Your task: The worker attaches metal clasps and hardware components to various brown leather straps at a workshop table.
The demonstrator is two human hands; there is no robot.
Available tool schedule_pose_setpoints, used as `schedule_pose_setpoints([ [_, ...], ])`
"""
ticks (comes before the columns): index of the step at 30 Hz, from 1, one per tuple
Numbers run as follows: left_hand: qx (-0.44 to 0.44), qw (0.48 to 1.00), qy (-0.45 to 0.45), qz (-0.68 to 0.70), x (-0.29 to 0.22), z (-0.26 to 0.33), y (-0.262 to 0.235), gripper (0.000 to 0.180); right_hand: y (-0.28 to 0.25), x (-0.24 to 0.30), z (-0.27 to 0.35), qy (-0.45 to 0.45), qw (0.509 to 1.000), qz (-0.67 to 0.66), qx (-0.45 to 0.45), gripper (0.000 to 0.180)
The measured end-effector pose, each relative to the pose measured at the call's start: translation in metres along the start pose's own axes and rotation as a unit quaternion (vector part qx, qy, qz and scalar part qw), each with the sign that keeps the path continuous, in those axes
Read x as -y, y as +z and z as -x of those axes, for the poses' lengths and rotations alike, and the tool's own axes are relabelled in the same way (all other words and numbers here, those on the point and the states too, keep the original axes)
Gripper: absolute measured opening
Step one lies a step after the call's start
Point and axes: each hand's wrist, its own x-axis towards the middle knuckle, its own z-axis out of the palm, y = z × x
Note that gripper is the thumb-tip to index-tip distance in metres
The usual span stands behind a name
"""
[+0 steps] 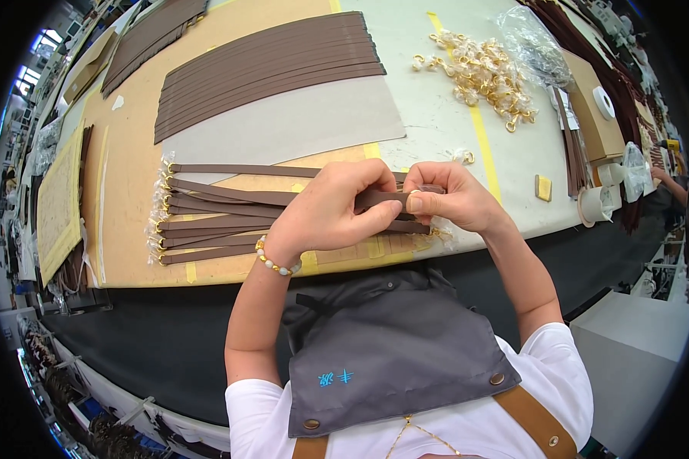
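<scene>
While both hands meet over the near edge of the worktable [444,115], a brown strap [380,199] is held between them, just in front of the person's grey apron [390,344]. The left hand [325,210] curls over the strap with thumb below and fingers on top, pinching it; the fingertips themselves are hidden behind the strap. The right hand [452,200] pinches the strap's end, thumb pressed on its upper face, and hides whatever lies at that end. A bead bracelet [272,262] circles the left wrist.

Left of the held strap, a fan of finished straps [214,222] lies on a tan board [130,161], their far ends carrying small gold fittings wrapped in clear film, too small to make out singly. Beyond the held strap lies a grey sheet [298,122], and past it a row of plain brown strips [268,65]. Farther right of the strap, a heap of gold clasps [482,76] sits beside a clear bag [532,42]. At the table's right rim, tape rolls [599,200] and a cardboard box [593,115] are bent by the lens. Another person's hand [661,176] shows there, mostly cut off.
</scene>
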Motion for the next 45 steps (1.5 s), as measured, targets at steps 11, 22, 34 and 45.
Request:
schedule_pose_setpoints([
  [11, -0.018, 0.996, 0.065, 0.058, 0.03, 0.003, 0.02, 0.022, 0.006, -0.002, 0.003, -0.033, 0.99, 0.135, -0.036, 0.019],
  [22, -0.049, 0.912, -0.097, -0.396, 0.043, 0.053, -0.053, 0.083, 0.029, 0.021, -0.015, -0.129, 0.747, 0.649, -0.062, 0.088],
  [34, -0.105, 0.886, -0.064, -0.446, 0.061, 0.151, -0.052, 0.084, 0.078, 0.008, -0.049, 0.025, 0.712, 0.701, 0.034, 0.05],
  [45, -0.133, 0.856, 0.02, -0.499, 0.082, 0.155, -0.046, 0.057, 0.093, -0.001, -0.053, 0.046, 0.668, 0.742, 0.034, 0.036],
])
